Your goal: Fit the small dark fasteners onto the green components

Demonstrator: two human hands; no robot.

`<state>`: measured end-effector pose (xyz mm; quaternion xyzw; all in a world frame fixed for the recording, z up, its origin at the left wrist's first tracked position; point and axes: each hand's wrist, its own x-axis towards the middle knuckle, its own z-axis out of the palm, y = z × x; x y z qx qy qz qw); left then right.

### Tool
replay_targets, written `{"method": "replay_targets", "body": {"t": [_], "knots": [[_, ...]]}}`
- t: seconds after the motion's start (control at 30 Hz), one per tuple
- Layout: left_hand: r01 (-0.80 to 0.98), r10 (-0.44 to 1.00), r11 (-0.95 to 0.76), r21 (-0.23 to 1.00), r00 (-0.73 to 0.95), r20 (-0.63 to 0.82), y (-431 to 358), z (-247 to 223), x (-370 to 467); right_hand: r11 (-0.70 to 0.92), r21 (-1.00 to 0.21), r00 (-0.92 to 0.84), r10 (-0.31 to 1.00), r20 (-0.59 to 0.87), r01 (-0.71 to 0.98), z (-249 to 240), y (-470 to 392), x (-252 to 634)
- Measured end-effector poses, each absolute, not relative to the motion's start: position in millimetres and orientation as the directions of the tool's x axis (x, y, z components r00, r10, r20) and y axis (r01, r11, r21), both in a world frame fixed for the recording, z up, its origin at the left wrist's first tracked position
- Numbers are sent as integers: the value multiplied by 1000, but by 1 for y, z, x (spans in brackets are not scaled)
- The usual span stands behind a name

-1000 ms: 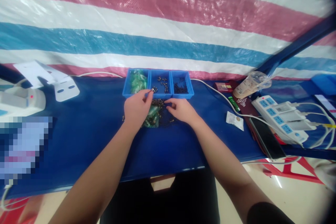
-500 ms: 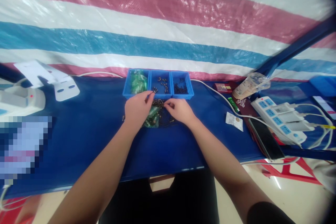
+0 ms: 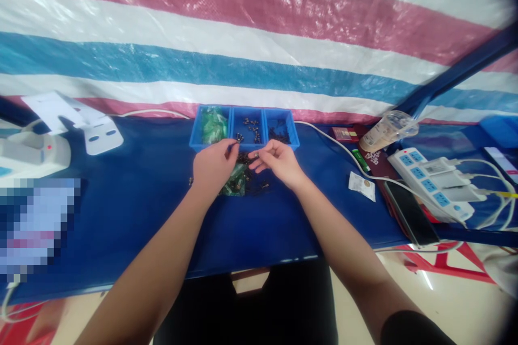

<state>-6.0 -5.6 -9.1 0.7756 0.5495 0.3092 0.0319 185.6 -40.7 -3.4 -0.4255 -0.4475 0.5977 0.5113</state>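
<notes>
Three blue bins stand side by side: the left bin (image 3: 195,132) has green bits in it, the middle bin (image 3: 242,111) small brass-coloured metal parts, the right bin (image 3: 294,135) dark slim pieces. In front of them lies a pile with green pieces (image 3: 235,180) and small dark and brass parts (image 3: 264,184). My left hand (image 3: 213,163) is pinched closed by the middle bin's front edge; what its fingertips hold is too small to name. Over the pile's right side, my right hand (image 3: 280,163) has thumb and fingers together around a tiny shiny thing I cannot make out.
To the right are a plastic cup (image 3: 382,135), a white packet (image 3: 361,186), a dark phone (image 3: 410,213) and a power strip (image 3: 429,183) with cables. A white stand (image 3: 101,137) and a blurred-out panel (image 3: 38,226) are on the left. A striped sheet (image 3: 243,27) hangs behind.
My right hand has lifted slightly away from the pile toward the right bin, and its fingers have stretched out more. My left hand stays nearly where it was.
</notes>
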Motion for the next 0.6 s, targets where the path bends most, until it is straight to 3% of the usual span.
{"method": "replay_targets", "body": {"t": [0.2, 0.43, 0.6], "knots": [[789, 852, -452, 417, 244, 463, -9, -9, -3, -57, -975, -17, 998, -55, -215, 1, -38, 188], [541, 750, -657, 526, 393, 532, -15, -9, 2, -27, -998, -58, 998, -25, -49, 2, -41, 189], [503, 728, -683, 530, 404, 554, -14, -10, 2, -9, -999, -59, 998, -7, -43, 2, -41, 192]]}}
